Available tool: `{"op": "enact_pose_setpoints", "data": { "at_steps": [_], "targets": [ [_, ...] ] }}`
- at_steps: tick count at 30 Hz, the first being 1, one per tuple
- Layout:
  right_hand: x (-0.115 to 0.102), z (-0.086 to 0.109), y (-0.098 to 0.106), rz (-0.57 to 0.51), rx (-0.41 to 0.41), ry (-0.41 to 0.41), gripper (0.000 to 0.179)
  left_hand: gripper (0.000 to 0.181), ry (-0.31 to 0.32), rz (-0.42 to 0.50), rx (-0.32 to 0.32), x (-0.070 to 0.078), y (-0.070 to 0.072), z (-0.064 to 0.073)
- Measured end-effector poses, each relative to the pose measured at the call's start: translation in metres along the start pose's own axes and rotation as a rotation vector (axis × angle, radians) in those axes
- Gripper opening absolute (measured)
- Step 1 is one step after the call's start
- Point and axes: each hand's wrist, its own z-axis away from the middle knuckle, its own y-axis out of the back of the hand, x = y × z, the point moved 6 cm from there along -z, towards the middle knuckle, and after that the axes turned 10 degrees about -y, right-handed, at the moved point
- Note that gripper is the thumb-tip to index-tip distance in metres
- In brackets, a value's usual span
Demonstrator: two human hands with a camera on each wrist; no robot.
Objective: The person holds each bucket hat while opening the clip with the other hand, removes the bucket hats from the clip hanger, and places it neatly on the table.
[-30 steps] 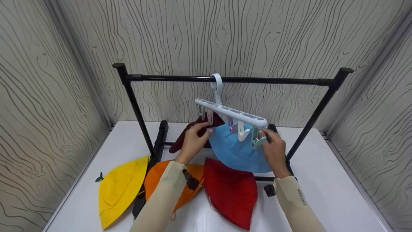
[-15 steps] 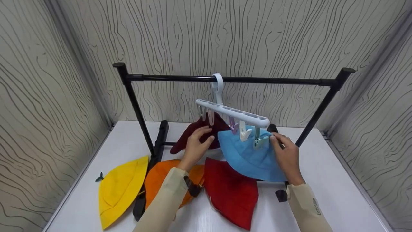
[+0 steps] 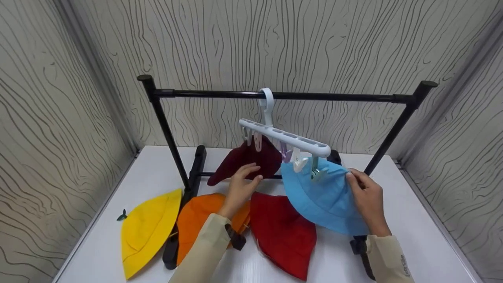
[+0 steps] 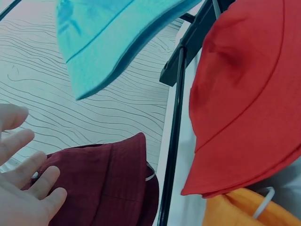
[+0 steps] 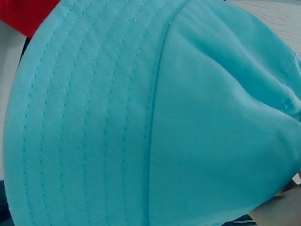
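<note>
A light blue bucket hat (image 3: 318,196) is pinched near its crown by my right hand (image 3: 369,196), to the right of the white clip hanger (image 3: 287,137). The hanger's green clip (image 3: 315,173) overlaps the hat in the head view. In the right wrist view the blue hat (image 5: 108,117) fills most of the picture. A maroon hat (image 3: 245,159) hangs below the hanger's left-hand clips. My left hand (image 3: 239,188) is just in front of it, fingers spread and holding nothing. The left wrist view shows those loose fingers (image 4: 44,183) overlapping the maroon hat (image 4: 94,183).
Yellow (image 3: 147,232), orange (image 3: 200,214) and red (image 3: 285,236) hats lie along the front of the white table (image 3: 424,236). A black rack (image 3: 334,96) carries the hanger on its crossbar. Wood-patterned panels (image 3: 314,43) enclose the back and sides.
My right hand has moved right and down with the blue hat, away from the maroon one. My left hand has come away from the hats and lowered slightly.
</note>
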Motion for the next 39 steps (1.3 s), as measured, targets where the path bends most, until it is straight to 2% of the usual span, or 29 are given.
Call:
{"op": "enact_pose_setpoints", "data": {
  "at_steps": [3, 13, 22, 30, 39],
  "targets": [
    [0.006, 0.001, 0.004, 0.007, -0.010, -0.020, 0.033, 0.037, 0.007, -0.021, -0.006, -0.002, -0.002, 0.004],
    [0.024, 0.003, 0.014, 0.036, -0.011, -0.040, 0.033, 0.038, 0.101, -0.011, -0.070, -0.007, -0.012, 0.015],
    [0.039, 0.005, 0.018, 0.097, -0.064, -0.092, 0.037, 0.035, 0.103, -0.029, -0.087, -0.011, -0.019, 0.020],
    [0.059, 0.005, 0.017, 0.172, -0.160, -0.155, 0.046, 0.037, 0.200, -0.084, -0.147, -0.019, -0.025, 0.026],
    [0.080, 0.003, 0.020, 0.186, -0.171, -0.225, 0.050, 0.038, 0.273, -0.048, -0.178, -0.025, -0.026, 0.032]
  ]
}}
